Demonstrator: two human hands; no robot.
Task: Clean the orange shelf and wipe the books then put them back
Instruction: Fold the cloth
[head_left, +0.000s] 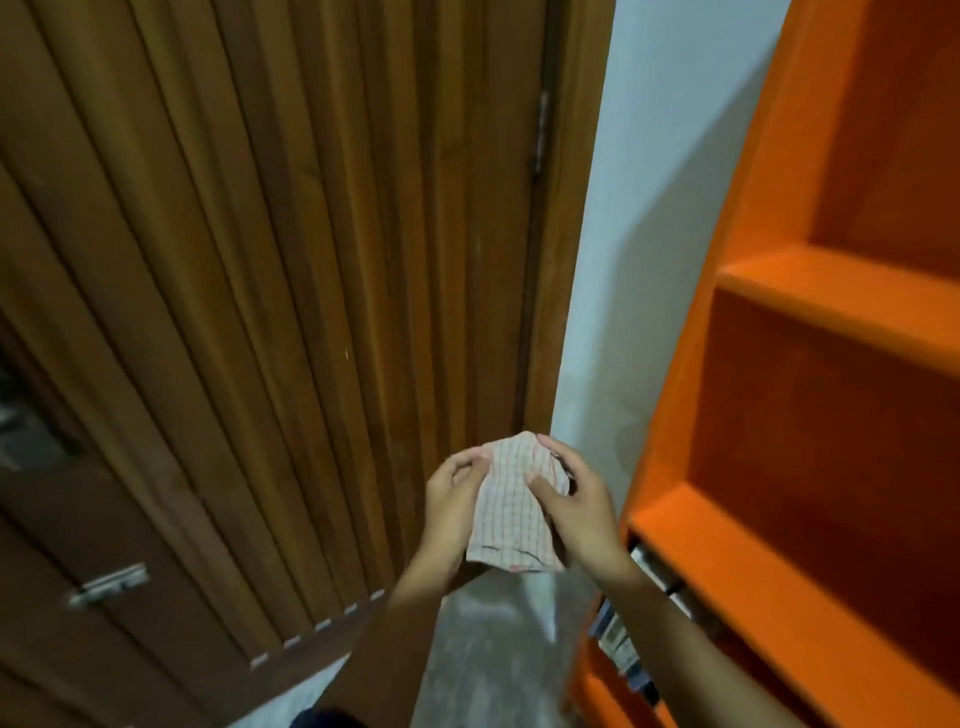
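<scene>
A pale checked cloth (511, 512) hangs between both hands in front of the wooden door. My left hand (451, 506) pinches its upper left edge. My right hand (574, 501) grips its upper right part, thumb across the fabric. The orange shelf (810, 415) rises at the right, with two bare compartments in sight. Under a lower board, several books (621, 642) show their spines, partly hidden by my right forearm.
A ribbed brown wooden door (291, 291) fills the left and centre, with a metal latch (109, 584) at lower left. A white wall strip (649, 208) separates door frame and shelf. Grey floor (488, 654) lies below the hands.
</scene>
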